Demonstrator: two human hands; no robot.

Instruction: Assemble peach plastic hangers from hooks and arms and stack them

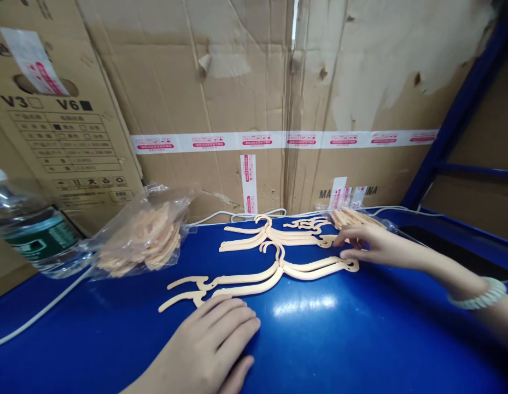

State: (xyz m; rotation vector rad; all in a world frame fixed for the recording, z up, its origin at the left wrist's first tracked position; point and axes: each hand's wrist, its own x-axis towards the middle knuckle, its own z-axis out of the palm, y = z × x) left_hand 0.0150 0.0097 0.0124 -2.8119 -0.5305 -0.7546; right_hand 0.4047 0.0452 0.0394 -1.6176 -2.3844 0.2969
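Observation:
Two cream plastic hangers [262, 273] lie together on the blue table [344, 339], hooks pointing away. My left hand [212, 342] rests flat beside their near left end, fingers stretched out, holding nothing. Farther back lies a second pair of cream hangers [274, 234]. My right hand [374, 246] reaches in from the right with a bead bracelet on the wrist; its fingers are extended, and the fingertips touch the right ends of the hangers. Just behind that hand is a clear bag of more hangers [356, 218].
A clear plastic bag of cream parts [142, 238] sits at the back left beside a water bottle [32, 232]. A white cable [44, 312] runs along the table. Large cardboard boxes [245, 98] wall the back; a blue metal frame [454, 126] stands right.

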